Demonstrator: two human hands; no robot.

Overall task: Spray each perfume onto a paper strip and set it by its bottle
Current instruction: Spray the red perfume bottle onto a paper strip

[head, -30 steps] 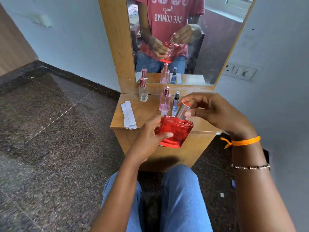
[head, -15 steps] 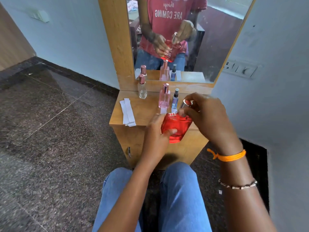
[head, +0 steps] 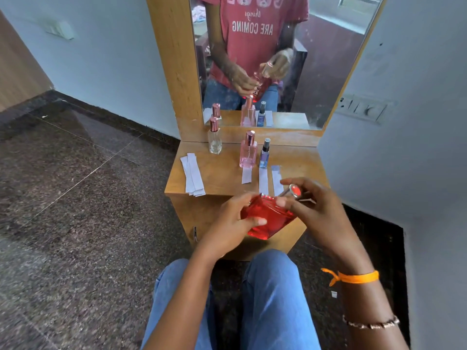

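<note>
"ARE COMING" is read mirrored on the red shirt in the mirror (head: 290, 72); no label can be made out on any bottle. A red perfume bottle (head: 267, 218) is gripped by the left hand (head: 235, 223) in front of the bench (head: 222, 178), off its near edge. Its silver cap (head: 294, 192) is pinched by the right hand (head: 313, 210), whose fingers hide the neck. On the bench are seen a clear bottle (head: 214, 140), a pink bottle (head: 248, 152) and a blue bottle (head: 264, 154), with paper strips (head: 262, 183) before the latter two and spare strips (head: 193, 176) near the left edge.

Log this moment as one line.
left hand: holds red bottle | right hand: grips silver cap | strips laid: three | clear bottle: no strip
</note>
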